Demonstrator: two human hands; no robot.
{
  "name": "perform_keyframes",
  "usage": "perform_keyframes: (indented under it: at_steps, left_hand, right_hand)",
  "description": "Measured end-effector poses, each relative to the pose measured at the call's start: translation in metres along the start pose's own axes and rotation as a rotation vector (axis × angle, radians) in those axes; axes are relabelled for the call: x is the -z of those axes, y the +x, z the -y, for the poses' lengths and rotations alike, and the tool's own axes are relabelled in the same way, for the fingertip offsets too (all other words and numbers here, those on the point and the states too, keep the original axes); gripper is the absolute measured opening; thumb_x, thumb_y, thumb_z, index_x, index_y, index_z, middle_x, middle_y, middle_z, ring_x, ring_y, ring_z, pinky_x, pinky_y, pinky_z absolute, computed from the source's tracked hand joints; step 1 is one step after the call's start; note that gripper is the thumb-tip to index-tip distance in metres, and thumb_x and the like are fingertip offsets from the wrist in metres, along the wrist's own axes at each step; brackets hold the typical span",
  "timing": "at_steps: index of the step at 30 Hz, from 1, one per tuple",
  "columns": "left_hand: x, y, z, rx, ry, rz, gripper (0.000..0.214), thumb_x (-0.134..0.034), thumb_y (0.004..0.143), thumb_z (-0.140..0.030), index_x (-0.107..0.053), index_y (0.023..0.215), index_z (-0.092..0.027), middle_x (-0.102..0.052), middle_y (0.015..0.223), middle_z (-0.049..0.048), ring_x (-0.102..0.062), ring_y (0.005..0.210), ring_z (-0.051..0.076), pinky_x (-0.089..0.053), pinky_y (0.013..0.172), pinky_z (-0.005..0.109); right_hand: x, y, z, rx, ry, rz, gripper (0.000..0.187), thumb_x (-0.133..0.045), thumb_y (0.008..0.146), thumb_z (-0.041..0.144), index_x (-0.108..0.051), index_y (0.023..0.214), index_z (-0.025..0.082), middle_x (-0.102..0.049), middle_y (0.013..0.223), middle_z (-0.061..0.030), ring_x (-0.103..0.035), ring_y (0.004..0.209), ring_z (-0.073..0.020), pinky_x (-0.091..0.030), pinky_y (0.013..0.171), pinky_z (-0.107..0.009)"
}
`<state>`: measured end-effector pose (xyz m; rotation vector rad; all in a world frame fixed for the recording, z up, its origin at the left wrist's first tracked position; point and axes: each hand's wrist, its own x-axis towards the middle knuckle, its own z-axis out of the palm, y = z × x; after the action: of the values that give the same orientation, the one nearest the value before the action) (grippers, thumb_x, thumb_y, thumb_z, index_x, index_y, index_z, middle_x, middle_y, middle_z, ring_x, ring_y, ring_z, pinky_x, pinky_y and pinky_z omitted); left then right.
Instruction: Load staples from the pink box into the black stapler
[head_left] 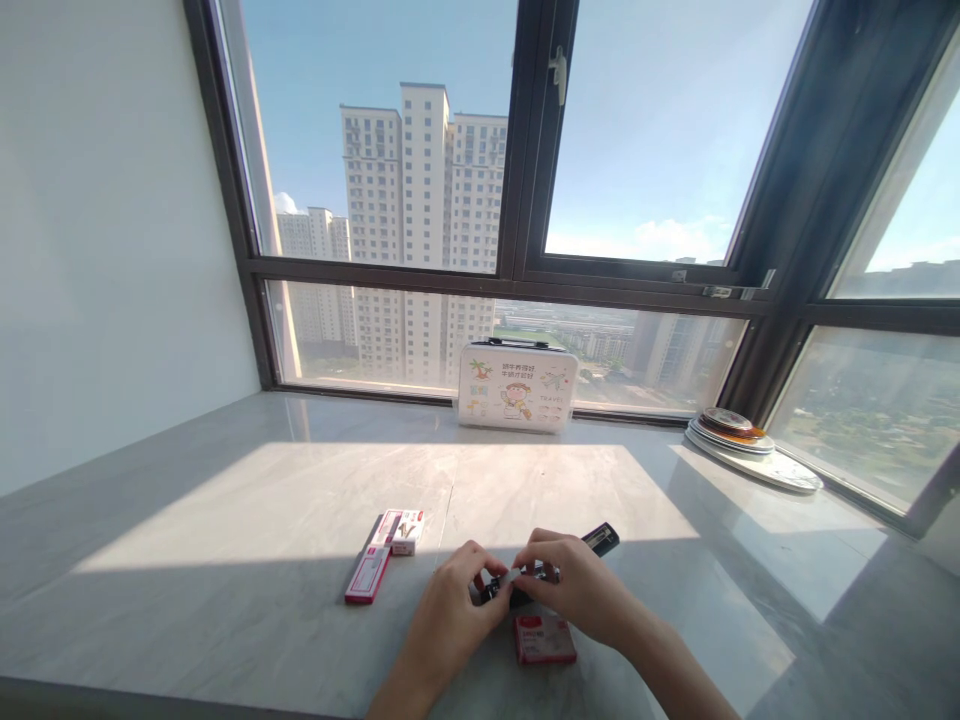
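Observation:
Both my hands meet over a black stapler (600, 540) lying on the grey marble sill (225, 560). My left hand (454, 600) pinches its near end with curled fingers. My right hand (574, 585) closes over the stapler's middle, holding a thin silvery strip against it. The stapler's far tip sticks out beyond my right hand. A small red staple box (544, 640) lies just below my hands. To the left rest a long red and white package (371, 565) and a small white staple box (409, 533).
A white illustrated carry case (517, 388) stands against the window at the back. A stack of round plates (742, 445) sits at the back right corner. A white wall closes the left side. Large windows show tall buildings outside.

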<state>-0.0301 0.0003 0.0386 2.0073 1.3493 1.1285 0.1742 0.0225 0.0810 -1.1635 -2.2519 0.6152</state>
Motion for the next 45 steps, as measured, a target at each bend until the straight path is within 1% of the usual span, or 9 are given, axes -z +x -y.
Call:
perform_keyframes:
  at_steps: [9, 12, 18, 21, 23, 25, 30, 35, 45]
  left_hand:
    - [-0.001, 0.001, 0.004, 0.033, 0.129, 0.004, 0.011, -0.069, 0.080, -0.029, -0.068, 0.090, -0.025, -0.067, 0.094, 0.0020, -0.060, 0.094, 0.023, -0.042, 0.081, 0.031]
    - [-0.002, 0.003, 0.007, 0.040, 0.154, 0.040, 0.019, -0.073, 0.077, -0.035, -0.069, 0.093, -0.026, -0.067, 0.098, 0.0024, -0.058, 0.098, 0.024, -0.041, 0.083, 0.032]
    - [-0.004, 0.005, 0.010, 0.064, 0.171, 0.075, 0.019, -0.072, 0.078, -0.037, -0.070, 0.094, -0.027, -0.067, 0.099, 0.0029, -0.057, 0.100, 0.024, -0.040, 0.084, 0.032]
    - [-0.003, 0.005, 0.010, 0.081, 0.158, 0.079, 0.023, -0.075, 0.075, -0.035, -0.071, 0.097, -0.028, -0.067, 0.100, 0.0015, -0.057, 0.101, 0.024, -0.039, 0.084, 0.031]
    - [-0.003, 0.005, 0.010, 0.085, 0.149, 0.083, 0.024, -0.076, 0.075, -0.035, -0.071, 0.097, -0.028, -0.067, 0.100, 0.0008, -0.057, 0.101, 0.024, -0.039, 0.085, 0.031]
    - [-0.002, 0.006, 0.009, 0.082, 0.141, 0.088, 0.023, -0.076, 0.075, -0.035, -0.071, 0.097, -0.029, -0.067, 0.100, 0.0001, -0.057, 0.101, 0.023, -0.038, 0.085, 0.031]
    - [-0.001, 0.006, 0.006, 0.088, 0.145, 0.101, 0.026, -0.077, 0.075, -0.037, -0.072, 0.100, -0.030, -0.068, 0.101, -0.0001, -0.057, 0.102, 0.024, -0.038, 0.086, 0.032]
    - [-0.001, 0.005, 0.006, 0.085, 0.152, 0.100, 0.025, -0.076, 0.075, -0.036, -0.073, 0.099, -0.031, -0.068, 0.102, -0.0003, -0.058, 0.102, 0.024, -0.038, 0.084, 0.031]
    - [-0.004, 0.007, 0.013, 0.109, 0.209, 0.049, 0.023, -0.073, 0.075, -0.034, -0.064, 0.093, -0.023, -0.065, 0.097, 0.0023, -0.057, 0.096, 0.024, -0.040, 0.080, 0.032]
  right_hand:
    - [-0.007, -0.003, -0.007, -0.099, -0.131, -0.057, 0.015, -0.069, 0.084, 0.026, -0.074, 0.097, 0.025, -0.064, 0.083, 0.0001, -0.058, 0.072, -0.0155, -0.037, 0.064, -0.025]
    - [-0.014, -0.006, -0.003, -0.138, -0.168, -0.095, 0.006, -0.067, 0.084, 0.026, -0.071, 0.087, 0.023, -0.064, 0.077, 0.0004, -0.056, 0.070, -0.0158, -0.034, 0.062, -0.026]
    - [-0.017, -0.025, 0.004, -0.139, 0.034, -0.051, 0.019, -0.061, 0.091, 0.036, -0.071, 0.102, 0.024, -0.065, 0.072, 0.0006, -0.056, 0.067, -0.0156, -0.035, 0.061, -0.025]
    - [-0.002, -0.047, -0.021, -0.289, 0.242, 0.015, 0.034, -0.057, 0.092, 0.052, -0.069, 0.093, 0.020, -0.065, 0.072, -0.0010, -0.054, 0.058, -0.0131, -0.036, 0.053, -0.023]
    - [0.011, -0.062, -0.045, -0.509, 0.360, 0.162, 0.047, -0.054, 0.089, 0.065, -0.066, 0.090, 0.019, -0.060, 0.062, 0.0007, -0.043, 0.040, -0.0101, -0.028, 0.040, -0.023]
    - [0.022, -0.070, -0.065, -0.606, 0.434, 0.098, 0.054, -0.054, 0.086, 0.071, -0.064, 0.101, 0.020, -0.060, 0.064, 0.0015, -0.039, 0.035, -0.0085, -0.023, 0.037, -0.023]
    - [0.025, -0.045, -0.060, -0.416, 0.492, -0.130, 0.058, -0.062, 0.082, 0.067, -0.064, 0.116, 0.020, -0.059, 0.075, 0.0010, -0.043, 0.048, -0.0085, -0.027, 0.044, -0.023]
    - [0.010, -0.008, -0.021, -0.156, 0.158, -0.091, 0.026, -0.073, 0.080, 0.046, -0.070, 0.087, 0.021, -0.050, 0.064, 0.0052, -0.045, 0.061, -0.0112, -0.029, 0.056, -0.024]
    - [-0.001, 0.005, -0.008, -0.152, -0.144, 0.003, 0.019, -0.079, 0.072, 0.034, -0.069, 0.083, 0.021, -0.061, 0.069, 0.0030, -0.050, 0.062, -0.0119, -0.024, 0.054, -0.024]
